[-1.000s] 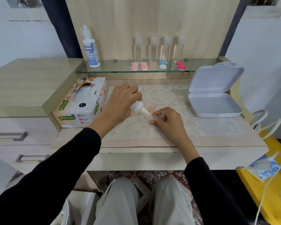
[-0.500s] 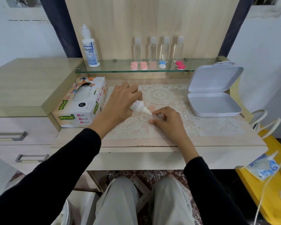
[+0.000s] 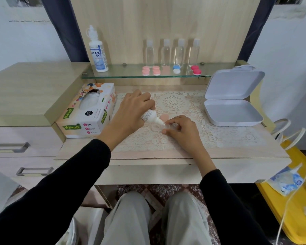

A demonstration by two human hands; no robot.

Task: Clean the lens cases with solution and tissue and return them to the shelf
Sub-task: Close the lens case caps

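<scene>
L hand (image 3: 131,112) grips solution bottle (image 3: 149,116) tipped over lens case (image 3: 156,128) pinched by R hand (image 3: 182,131) at desk (image 3: 237,152) centre; hard squeeze could flood lace mat (image 3: 173,103)

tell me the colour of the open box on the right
Plain white, no pattern. The box shows best in the head view, the only one here.
</scene>
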